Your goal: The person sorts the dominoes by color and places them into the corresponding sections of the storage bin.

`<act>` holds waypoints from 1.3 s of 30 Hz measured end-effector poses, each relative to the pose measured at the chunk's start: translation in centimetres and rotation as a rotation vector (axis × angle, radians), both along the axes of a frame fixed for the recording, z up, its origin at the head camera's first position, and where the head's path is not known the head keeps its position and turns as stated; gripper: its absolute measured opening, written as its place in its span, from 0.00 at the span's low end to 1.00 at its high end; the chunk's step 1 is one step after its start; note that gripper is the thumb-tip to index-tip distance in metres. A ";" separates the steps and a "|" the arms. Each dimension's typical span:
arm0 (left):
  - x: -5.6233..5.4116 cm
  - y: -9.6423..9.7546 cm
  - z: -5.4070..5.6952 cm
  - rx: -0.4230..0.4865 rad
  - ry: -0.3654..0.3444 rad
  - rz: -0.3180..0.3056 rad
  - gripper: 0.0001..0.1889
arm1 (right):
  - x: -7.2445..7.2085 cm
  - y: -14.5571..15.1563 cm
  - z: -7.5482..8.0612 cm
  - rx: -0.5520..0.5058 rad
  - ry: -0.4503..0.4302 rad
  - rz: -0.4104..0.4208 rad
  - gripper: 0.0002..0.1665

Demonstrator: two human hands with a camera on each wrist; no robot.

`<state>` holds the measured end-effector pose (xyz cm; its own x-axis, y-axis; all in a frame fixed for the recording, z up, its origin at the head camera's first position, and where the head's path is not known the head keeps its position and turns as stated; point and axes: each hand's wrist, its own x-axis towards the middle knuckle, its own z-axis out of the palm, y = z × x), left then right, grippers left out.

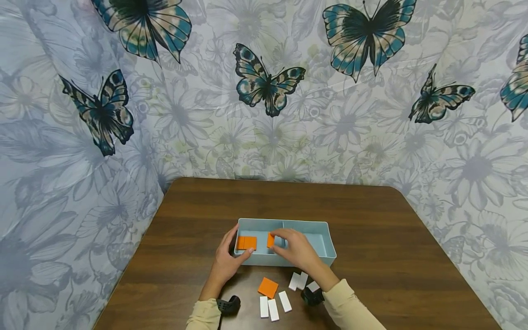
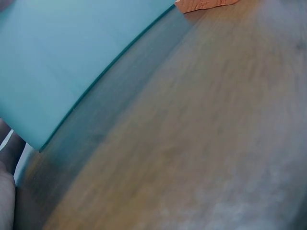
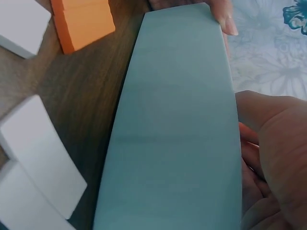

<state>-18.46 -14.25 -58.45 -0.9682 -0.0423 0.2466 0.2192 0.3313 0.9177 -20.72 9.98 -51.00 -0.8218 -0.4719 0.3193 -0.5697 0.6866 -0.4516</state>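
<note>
A light blue two-compartment box [image 1: 264, 260] stands on the table, its front wall filling much of the right wrist view [image 3: 172, 120]. My left hand [image 1: 226, 263] grips the box's left end, thumb at the front rim and fingers along the side. Between thumb and fingers, my right hand [image 1: 300, 250] pinches an orange block [image 1: 270, 240] inside the left compartment, near the divider. More orange blocks [image 1: 246, 243] lie side by side at that compartment's left end. The right wrist view shows the right thumb above the rim, while the pinched block is hidden there.
In front of the box lie orange blocks [image 1: 268, 288], placed together. Several white blocks [image 1: 274, 310] are scattered beside them, with more white blocks [image 1: 299, 280] under the right forearm. A black wrist camera [image 1: 229, 305] sits on the left wrist. Butterfly-printed cloth [image 1: 264, 146] hangs behind the brown table [image 1: 371, 220].
</note>
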 end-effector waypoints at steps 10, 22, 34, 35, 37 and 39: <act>-0.1 0.1 0.0 -0.013 -0.017 -0.001 0.47 | -1.1 -0.5 0.2 0.066 -0.008 0.010 0.21; -0.1 0.0 0.1 -0.003 -0.016 -0.004 0.47 | -2.0 -1.7 0.4 0.155 0.000 0.064 0.20; 0.1 0.0 0.3 -0.004 -0.024 -0.002 0.47 | -3.0 -2.9 0.6 0.296 0.011 0.087 0.19; 0.1 0.0 0.3 -0.002 -0.023 -0.003 0.47 | -3.1 -3.1 0.6 0.312 0.010 0.084 0.19; 0.0 0.0 0.2 -0.001 -0.018 -0.004 0.46 | -3.1 -3.3 0.6 0.345 0.007 0.078 0.19; 0.0 0.0 0.2 0.003 -0.016 -0.005 0.46 | -3.2 -3.6 0.5 0.381 -0.001 0.075 0.18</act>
